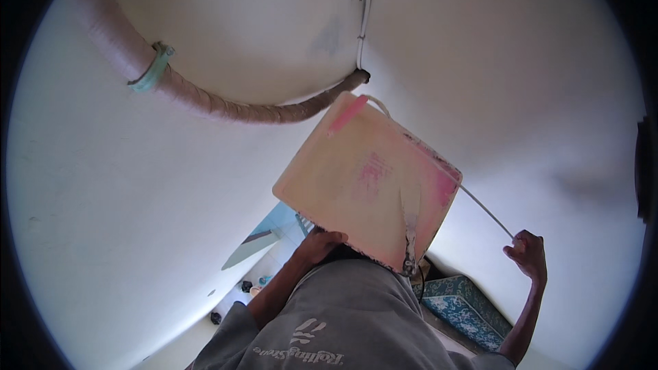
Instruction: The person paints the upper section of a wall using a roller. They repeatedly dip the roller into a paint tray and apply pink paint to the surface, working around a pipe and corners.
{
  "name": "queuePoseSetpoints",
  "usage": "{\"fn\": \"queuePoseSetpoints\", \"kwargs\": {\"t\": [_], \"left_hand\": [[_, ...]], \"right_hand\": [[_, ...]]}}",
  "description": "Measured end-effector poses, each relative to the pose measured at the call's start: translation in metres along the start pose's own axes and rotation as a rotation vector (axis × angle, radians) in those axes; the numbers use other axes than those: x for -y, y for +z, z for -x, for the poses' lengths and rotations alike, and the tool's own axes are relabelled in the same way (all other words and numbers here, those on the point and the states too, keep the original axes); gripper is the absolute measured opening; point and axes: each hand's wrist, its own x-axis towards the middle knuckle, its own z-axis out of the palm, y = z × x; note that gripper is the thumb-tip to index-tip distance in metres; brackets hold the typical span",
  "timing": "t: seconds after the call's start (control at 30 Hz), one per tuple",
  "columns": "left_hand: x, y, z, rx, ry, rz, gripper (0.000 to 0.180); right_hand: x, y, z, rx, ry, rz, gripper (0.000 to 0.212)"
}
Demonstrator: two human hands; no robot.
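A square cream panel (349,181) with rounded corners, pink smears and dark, chipped edges is tilted in front of my chest. My left hand (321,245) grips its lower left edge, with the thumb on the face and the other fingers hidden behind. Off to the right, my right hand (528,255) is raised and closed on a thin white cord (488,210). The cord runs taut and straight to the panel's right corner. At the panel's top corner, a pale loop (378,104) curves out. A whitish streak and dark stain mark the lower right of the face.
Pale walls surround me. A thick wrapped pipe (205,99) with a green tie (154,68) bends across the upper left, close to the panel's top. A white conduit (365,10) runs up the wall. Below right lies a teal patterned mattress (466,308); small items (255,288) lie on the floor at lower left.
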Motion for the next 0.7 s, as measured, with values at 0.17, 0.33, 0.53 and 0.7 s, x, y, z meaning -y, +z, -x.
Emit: {"fn": "queuePoseSetpoints", "kwargs": {"t": [0.17,0.33,0.53,0.7], "left_hand": [[-0.014,0.009,-0.007,0.001,-0.020,-0.067,0.047],[-0.007,0.003,-0.019,0.010,-0.013,-0.051,0.050],[-0.008,0.005,-0.023,0.005,-0.019,-0.059,0.049],[-0.012,0.011,-0.020,0.033,-0.009,-0.046,0.051]], "right_hand": [[0.015,-0.011,0.019,0.091,0.059,0.056,0.026],[0.029,-0.001,0.011,0.117,0.024,0.132,0.025],[0.041,0.002,0.003,0.110,-0.058,0.143,0.025],[0.047,0.006,0.003,0.143,-0.055,0.149,0.027]]}}
